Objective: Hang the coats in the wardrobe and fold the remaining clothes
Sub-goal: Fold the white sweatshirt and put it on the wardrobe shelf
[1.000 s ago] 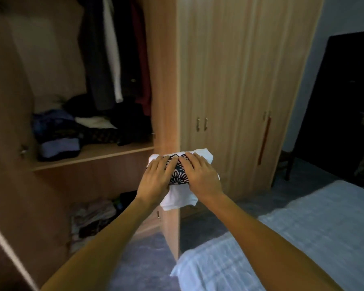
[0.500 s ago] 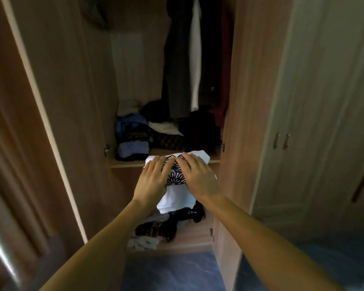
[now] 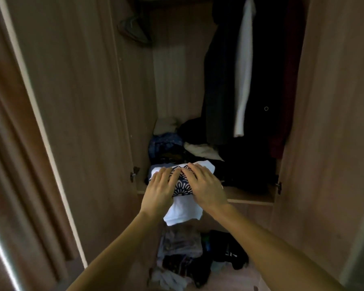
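A folded white shirt (image 3: 184, 211) with a dark blue-and-white patterned print rests between my palms at the front edge of the wardrobe shelf (image 3: 248, 199). My left hand (image 3: 159, 189) grips its left side and my right hand (image 3: 206, 185) lies over its right side, fingertips almost meeting on top. The shirt's far end reaches over a stack of folded clothes (image 3: 166, 147) at the shelf's left. Dark coats and one white garment (image 3: 243, 80) hang above on the right.
The open wardrobe door (image 3: 57, 122) stands on my left and a wooden side panel (image 3: 324, 122) on my right. Loose clothes (image 3: 198, 255) lie heaped on the wardrobe floor below the shelf. An empty hanger (image 3: 135, 30) hangs at the upper left.
I have turned from the bed side to face the open wardrobe and moved closer. Both hands have carried the folded shirt forward to the shelf edge.
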Demonstrator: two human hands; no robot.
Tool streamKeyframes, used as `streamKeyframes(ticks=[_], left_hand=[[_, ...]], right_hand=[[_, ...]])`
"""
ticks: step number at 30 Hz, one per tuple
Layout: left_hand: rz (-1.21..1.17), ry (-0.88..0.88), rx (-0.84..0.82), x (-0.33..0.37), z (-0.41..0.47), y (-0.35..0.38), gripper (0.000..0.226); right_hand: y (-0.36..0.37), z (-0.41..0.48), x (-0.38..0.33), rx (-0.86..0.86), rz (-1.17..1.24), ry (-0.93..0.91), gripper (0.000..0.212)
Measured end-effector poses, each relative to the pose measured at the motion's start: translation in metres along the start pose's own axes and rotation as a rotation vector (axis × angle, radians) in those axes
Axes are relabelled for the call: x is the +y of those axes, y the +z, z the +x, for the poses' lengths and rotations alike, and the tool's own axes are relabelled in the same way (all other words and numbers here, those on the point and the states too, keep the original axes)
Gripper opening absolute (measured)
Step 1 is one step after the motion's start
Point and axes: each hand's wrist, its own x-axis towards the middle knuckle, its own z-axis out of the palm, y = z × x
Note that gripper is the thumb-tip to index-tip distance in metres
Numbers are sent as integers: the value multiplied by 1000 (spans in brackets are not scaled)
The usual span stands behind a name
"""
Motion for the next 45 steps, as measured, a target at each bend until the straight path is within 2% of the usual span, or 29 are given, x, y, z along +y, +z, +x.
streamKeyframes(ticks=[7,13,17,20,25,29,31,34,36,37,38,39,42,45], left_hand=[[39,-50,11,-53,31,50,72],[32,-70,-7,-116,44,97,76],[1,-78,-17,-160,54,133,80],[-28,-77,-26,-191,64,160,82],[-26,-60,-37,-229,97,210,59],[-14,-59,-34,-255,134,262,55],[26,-70,-56,-265,153,289,52],[112,-118,-230,-277,160,335,50],[89,-135,-417,-283,136,370,84],[67,-155,-535,-283,116,383,105],[60,-171,-613,-280,94,394,117],[75,-157,-638,-275,79,396,115],[75,-165,-581,-269,65,396,82],[101,-249,-603,-266,78,392,81]], right_hand=[[74,43,23,-16,72,-31,51],[145,71,21,-65,86,-20,58],[195,93,20,-89,85,-2,56],[228,110,24,-76,92,2,46],[291,133,51,-62,87,1,44],[349,151,90,-56,98,11,37],[377,158,108,-114,119,44,38],[427,151,124,-274,189,127,40],[455,121,124,-481,289,184,52],[467,99,123,-586,352,206,67],[473,79,120,-695,395,214,83],[476,62,117,-778,442,217,89],[473,51,114,-723,464,245,85],[462,64,109,-686,455,256,82]])
